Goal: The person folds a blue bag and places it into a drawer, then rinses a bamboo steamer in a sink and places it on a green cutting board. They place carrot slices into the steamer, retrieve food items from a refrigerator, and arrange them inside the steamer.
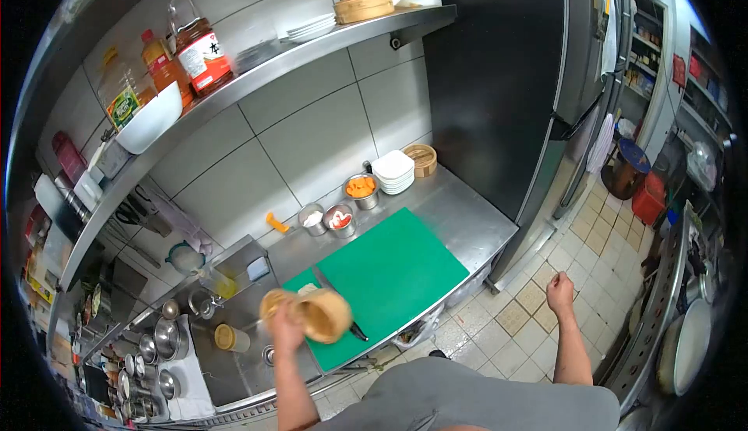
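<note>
My left hand (288, 328) is closed on a bamboo steamer (331, 316), held tilted over the left end of the green cutting board (397, 263). A second round bamboo piece (273, 303) shows on the other side of the hand, slightly blurred. Beneath and beside the steamer lies a knife, its black handle (358, 332) pointing toward me. A small pale piece (308, 289) rests by the blade. Out to the right, above the tiled floor, my right hand (559, 292) is curled into a loose fist with nothing visible in it.
Metal bowls of orange chunks (361, 187) and red-and-white pieces (339, 219) stand behind the board, near stacked white plates (393, 170) and another bamboo steamer (421, 160). A sink (234, 369) lies left. The loaded shelf (265, 65) overhangs the counter; a dark fridge (499, 80) borders it.
</note>
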A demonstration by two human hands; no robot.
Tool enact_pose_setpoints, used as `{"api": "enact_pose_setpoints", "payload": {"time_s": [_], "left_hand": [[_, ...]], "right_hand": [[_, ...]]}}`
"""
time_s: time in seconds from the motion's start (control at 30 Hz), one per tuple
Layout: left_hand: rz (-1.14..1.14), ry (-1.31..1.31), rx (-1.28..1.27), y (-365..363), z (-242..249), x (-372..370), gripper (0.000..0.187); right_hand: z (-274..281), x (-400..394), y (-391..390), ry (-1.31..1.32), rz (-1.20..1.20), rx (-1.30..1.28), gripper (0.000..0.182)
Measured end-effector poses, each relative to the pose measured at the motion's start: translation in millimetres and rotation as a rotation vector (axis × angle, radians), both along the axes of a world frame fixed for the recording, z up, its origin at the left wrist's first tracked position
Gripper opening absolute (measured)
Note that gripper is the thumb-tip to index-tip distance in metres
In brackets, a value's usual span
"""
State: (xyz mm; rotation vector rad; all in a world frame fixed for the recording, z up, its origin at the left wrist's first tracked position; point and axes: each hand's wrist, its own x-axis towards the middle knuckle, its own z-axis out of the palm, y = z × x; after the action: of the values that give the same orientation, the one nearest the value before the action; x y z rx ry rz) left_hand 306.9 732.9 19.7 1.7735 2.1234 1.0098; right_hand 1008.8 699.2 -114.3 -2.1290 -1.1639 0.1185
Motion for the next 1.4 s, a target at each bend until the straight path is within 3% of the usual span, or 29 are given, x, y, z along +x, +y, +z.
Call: {"api": "enact_pose_setpoints", "payload": {"time_s": [0.03,0.07,0.13,0.17,0.2,0.27,0.3,0.4,0.43,0.5,0.57,0.63,0.67,0.7,0.77,0.8,0.83,0.87,0.93,1.0,1.07,1.17,1.23,1.27,1.33,1.4], "left_hand": [[-0.111,-0.049,0.044,33.6,-40.3,16.2,0.038],[-0.191,0.010,-0.021,49.7,-31.3,55.7,0.043],[-0.250,0.039,-0.042,96.9,-77.7,109.4,0.044],[-0.235,0.039,-0.145,112.4,-83.4,137.7,0.043],[-0.220,0.036,-0.248,125.0,-87.4,163.1,0.043],[-0.134,0.053,-0.339,140.8,-105.6,200.5,0.043],[-0.055,0.076,-0.435,150.4,-112.8,206.9,0.042],[-0.087,-0.004,-0.450,174.0,-135.3,195.9,0.044],[-0.068,-0.021,-0.457,171.5,-138.1,190.3,0.044],[-0.145,-0.108,-0.218,163.5,-142.7,178.1,0.041],[-0.157,-0.135,-0.159,149.3,-133.6,165.9,0.040],[-0.149,-0.177,-0.120,83.8,-140.8,152.7,0.038],[-0.145,-0.097,-0.057,56.2,-132.0,141.9,0.038],[-0.151,-0.003,0.020,42.8,-127.4,127.4,0.038],[-0.098,-0.014,0.002,5.5,-151.8,101.4,0.038],[-0.059,-0.056,-0.093,-10.2,-155.5,93.9,0.037],[-0.024,-0.097,-0.187,-20.4,-156.6,86.1,0.037],[-0.021,-0.091,-0.170,-19.7,-159.3,80.7,0.037],[0.041,-0.084,-0.270,-8.5,-163.8,67.9,0.037],[0.065,-0.116,-0.304,5.5,-173.3,48.6,0.037],[0.098,-0.100,-0.392,10.9,-178.5,28.3,0.037],[0.102,-0.080,-0.383,-4.4,-189.2,0.8,0.036],[0.069,-0.077,-0.447,-15.6,-175.8,-14.4,0.039],[0.081,-0.074,-0.440,-25.9,-161.3,-19.5,0.039],[0.058,-0.193,-0.367,-45.6,-142.1,-29.1,0.046],[0.105,-0.225,-0.326,-66.0,-142.8,-39.1,0.050]], "right_hand": [[-4.9,16.6,-3.0,-0.073,0.031,-0.174,0.014],[-5.4,23.6,-12.8,-0.077,0.035,-0.171,0.014],[5.0,40.4,-36.4,-0.147,0.294,-0.202,0.030],[12.4,46.7,-37.3,0.143,0.278,-0.369,0.054],[23.0,48.1,-40.7,0.136,0.280,-0.367,0.054],[38.8,37.9,-46.1,1.300,0.171,-0.165,0.063],[34.3,31.4,-45.1,1.292,0.179,-0.166,0.063],[-10.8,19.3,-49.4,-0.565,0.229,-1.473,0.044],[-32.9,19.3,-48.2,-0.592,0.240,-1.478,0.044],[-85.6,36.5,-36.4,-0.211,0.067,-0.590,0.041],[-70.5,23.0,-2.6,-0.088,0.004,-0.310,0.050],[-47.8,16.0,31.8,-0.023,0.291,-0.702,0.058],[-32.8,4.9,43.7,-0.195,0.435,-0.708,0.054],[-11.1,-15.3,56.7,-0.356,0.571,-0.689,0.051],[120.0,-105.8,98.8,-0.597,0.259,-0.480,0.058],[145.1,-107.9,128.4,-0.621,0.277,-0.055,0.050],[179.4,-108.7,172.1,-0.463,0.511,0.340,0.035],[261.5,-165.7,182.7,-0.285,0.533,0.452,0.023],[383.2,-251.1,199.9,-0.409,0.730,0.810,0.025],[474.3,-330.2,212.5,-0.296,0.877,0.914,0.026],[549.2,-394.2,255.7,-0.258,1.012,0.902,0.028],[647.7,-486.9,353.9,-0.542,0.992,0.937,0.032],[694.0,-533.6,413.7,-0.419,0.998,0.465,0.043],[694.6,-546.4,419.3,-0.416,1.006,0.476,0.043],[696.6,-572.9,426.0,-0.661,0.695,-0.109,0.059],[693.7,-589.5,434.2,-0.685,0.687,-0.205,0.069]]}}
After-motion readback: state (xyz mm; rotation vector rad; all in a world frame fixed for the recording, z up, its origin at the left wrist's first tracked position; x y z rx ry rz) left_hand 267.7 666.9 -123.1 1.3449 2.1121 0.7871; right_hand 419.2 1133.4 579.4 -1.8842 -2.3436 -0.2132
